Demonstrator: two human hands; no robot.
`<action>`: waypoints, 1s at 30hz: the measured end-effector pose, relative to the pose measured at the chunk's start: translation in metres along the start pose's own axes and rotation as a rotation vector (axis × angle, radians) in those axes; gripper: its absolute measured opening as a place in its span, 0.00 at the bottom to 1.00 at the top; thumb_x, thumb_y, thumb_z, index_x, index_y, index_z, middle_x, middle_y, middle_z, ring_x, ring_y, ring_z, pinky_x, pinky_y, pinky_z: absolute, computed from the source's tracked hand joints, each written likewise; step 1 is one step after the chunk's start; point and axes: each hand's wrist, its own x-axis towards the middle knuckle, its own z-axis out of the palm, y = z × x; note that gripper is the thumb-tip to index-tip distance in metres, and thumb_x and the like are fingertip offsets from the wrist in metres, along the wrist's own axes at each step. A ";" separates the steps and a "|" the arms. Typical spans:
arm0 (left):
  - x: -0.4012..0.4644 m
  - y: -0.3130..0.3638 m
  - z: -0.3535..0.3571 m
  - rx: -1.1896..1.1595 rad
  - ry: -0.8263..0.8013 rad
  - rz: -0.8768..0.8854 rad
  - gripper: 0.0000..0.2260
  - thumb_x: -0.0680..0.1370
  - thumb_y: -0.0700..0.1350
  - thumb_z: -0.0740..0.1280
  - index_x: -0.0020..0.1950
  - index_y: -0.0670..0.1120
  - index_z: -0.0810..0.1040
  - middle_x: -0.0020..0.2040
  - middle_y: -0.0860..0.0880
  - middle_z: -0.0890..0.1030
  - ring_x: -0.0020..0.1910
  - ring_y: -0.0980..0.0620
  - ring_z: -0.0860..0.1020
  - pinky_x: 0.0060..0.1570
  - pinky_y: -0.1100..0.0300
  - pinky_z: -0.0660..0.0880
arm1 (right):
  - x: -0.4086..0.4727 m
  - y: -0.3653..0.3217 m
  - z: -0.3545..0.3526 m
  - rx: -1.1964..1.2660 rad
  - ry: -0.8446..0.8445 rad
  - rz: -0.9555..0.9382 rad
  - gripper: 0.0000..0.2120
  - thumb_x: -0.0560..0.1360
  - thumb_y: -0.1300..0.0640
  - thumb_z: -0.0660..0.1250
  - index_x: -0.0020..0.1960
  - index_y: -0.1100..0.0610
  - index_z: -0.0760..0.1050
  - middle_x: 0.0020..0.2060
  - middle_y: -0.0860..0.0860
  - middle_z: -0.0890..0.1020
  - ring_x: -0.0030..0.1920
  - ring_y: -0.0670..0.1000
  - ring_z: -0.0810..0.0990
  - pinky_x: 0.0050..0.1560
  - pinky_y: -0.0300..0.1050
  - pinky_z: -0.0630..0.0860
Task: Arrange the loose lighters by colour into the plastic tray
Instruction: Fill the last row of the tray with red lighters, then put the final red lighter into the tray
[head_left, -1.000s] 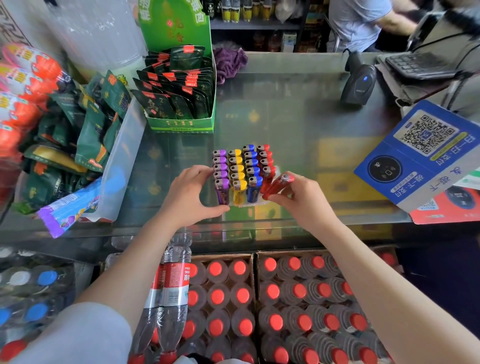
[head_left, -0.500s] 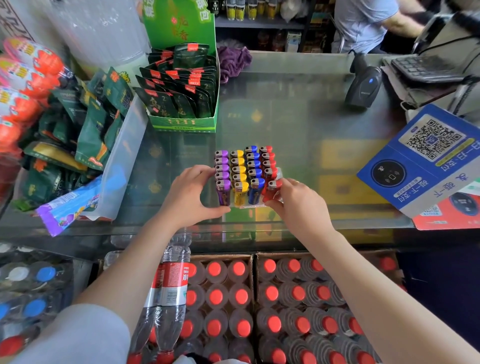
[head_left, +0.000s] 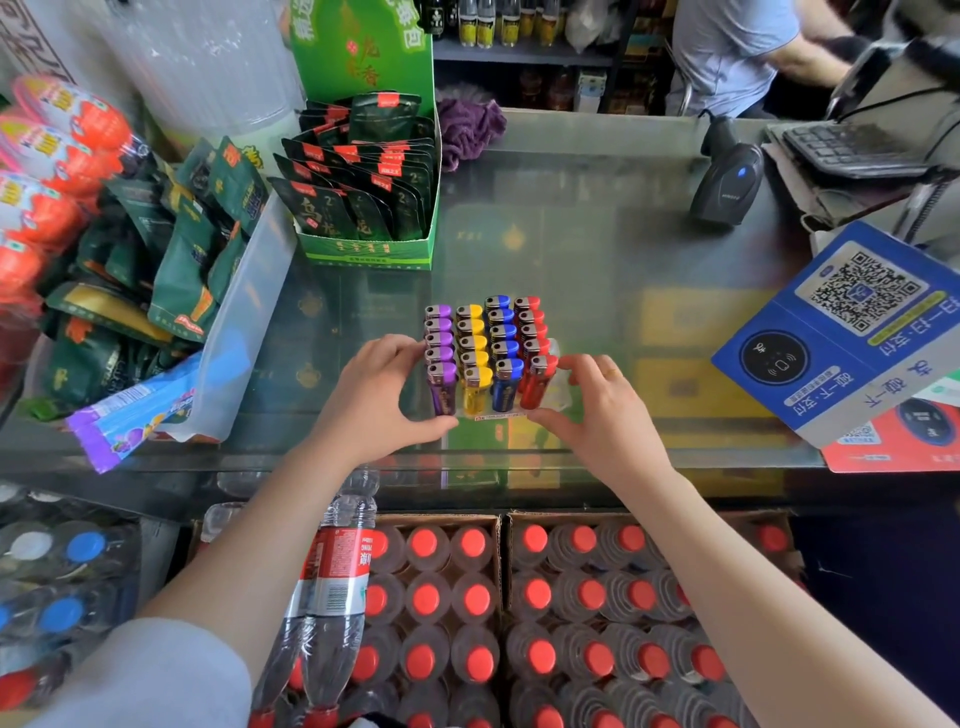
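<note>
A clear plastic tray (head_left: 560, 393) stands on the glass counter (head_left: 597, 260). It holds upright lighters in four colour columns: purple (head_left: 439, 338), yellow (head_left: 471, 335), blue (head_left: 502, 327) and red (head_left: 530, 325). The front red lighter (head_left: 538, 384) stands in its slot, leaning slightly. My left hand (head_left: 374, 400) grips the tray's left side, thumb along the front edge. My right hand (head_left: 608, 415) holds the tray's right front corner, fingertips beside the red lighter and thumb under the front edge.
A green box of dark sachets (head_left: 374, 208) stands behind the tray, and a translucent bin of snack packs (head_left: 244, 312) sits at the left. A barcode scanner (head_left: 727, 182) and a blue QR sign (head_left: 857, 322) are at the right. Crates of red-capped bottles (head_left: 467, 597) lie below the counter edge.
My right hand set the red lighter into the front slot of the red column, let it go and moved to the tray's right corner. My left hand stayed on the tray.
</note>
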 end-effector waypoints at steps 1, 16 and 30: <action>-0.002 0.002 0.000 0.028 0.028 -0.001 0.29 0.64 0.61 0.71 0.60 0.49 0.71 0.59 0.49 0.72 0.60 0.50 0.67 0.58 0.53 0.64 | 0.001 0.000 0.001 0.002 -0.010 -0.001 0.25 0.68 0.46 0.71 0.60 0.57 0.69 0.53 0.56 0.75 0.52 0.56 0.76 0.47 0.47 0.73; -0.039 -0.016 -0.047 -0.011 0.352 -0.202 0.09 0.70 0.49 0.70 0.43 0.46 0.75 0.32 0.52 0.76 0.32 0.52 0.73 0.29 0.63 0.68 | 0.048 -0.048 0.035 -0.051 -0.037 -0.019 0.23 0.67 0.40 0.69 0.52 0.56 0.73 0.48 0.54 0.77 0.44 0.57 0.78 0.39 0.48 0.75; -0.041 -0.022 -0.055 -0.064 0.279 -0.131 0.10 0.72 0.51 0.65 0.49 0.47 0.75 0.38 0.55 0.75 0.33 0.54 0.75 0.32 0.54 0.76 | 0.102 -0.099 0.068 -0.072 -0.077 0.024 0.24 0.69 0.39 0.67 0.54 0.56 0.71 0.51 0.55 0.76 0.48 0.58 0.78 0.37 0.46 0.72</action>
